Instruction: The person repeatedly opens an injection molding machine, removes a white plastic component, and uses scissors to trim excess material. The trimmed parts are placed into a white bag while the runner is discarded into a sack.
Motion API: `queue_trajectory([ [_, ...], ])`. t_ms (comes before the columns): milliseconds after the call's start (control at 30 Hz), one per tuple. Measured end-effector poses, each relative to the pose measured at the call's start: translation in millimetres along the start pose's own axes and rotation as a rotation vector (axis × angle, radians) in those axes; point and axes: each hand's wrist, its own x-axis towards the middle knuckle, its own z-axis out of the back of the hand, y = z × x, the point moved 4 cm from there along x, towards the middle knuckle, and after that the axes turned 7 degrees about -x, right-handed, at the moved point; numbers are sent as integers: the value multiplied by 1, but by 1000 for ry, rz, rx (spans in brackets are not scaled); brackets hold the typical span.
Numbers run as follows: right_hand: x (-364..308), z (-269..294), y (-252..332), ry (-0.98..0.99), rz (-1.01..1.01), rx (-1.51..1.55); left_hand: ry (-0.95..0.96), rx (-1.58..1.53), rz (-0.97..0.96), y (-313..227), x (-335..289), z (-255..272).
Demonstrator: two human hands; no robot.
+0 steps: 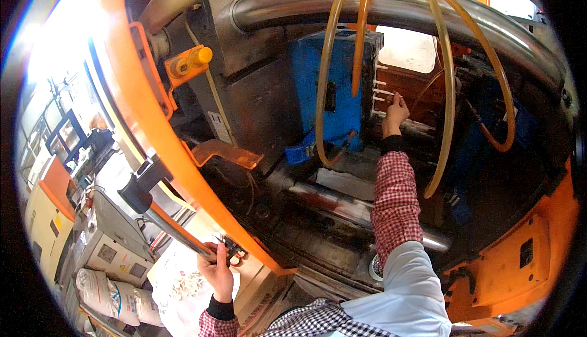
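My right hand reaches into the machine, arm stretched out in a red checked sleeve. Its fingers are pinched at the end of a thin white plastic piece. Several such white pieces stick out in a column from the side of the blue mould block. At the lower left, my left hand is closed around the lower end of the door's bar handle. A small dark object with red parts sits right beside those fingers; its kind is unclear.
Yellowish hoses loop down around my right arm. Above runs a thick metal tie bar, with another bar below. The orange door frame stands between my arms. White pieces lie in a white bag; filled sacks stand left.
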Motion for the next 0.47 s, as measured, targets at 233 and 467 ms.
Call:
queue_trajectory([
  [233,-18,13,21,-168,79,-142,150,-71,2,4,-1,5],
  [467,-163,43,73,-134,523,-264,-51,227,-317,13,-50,52],
])
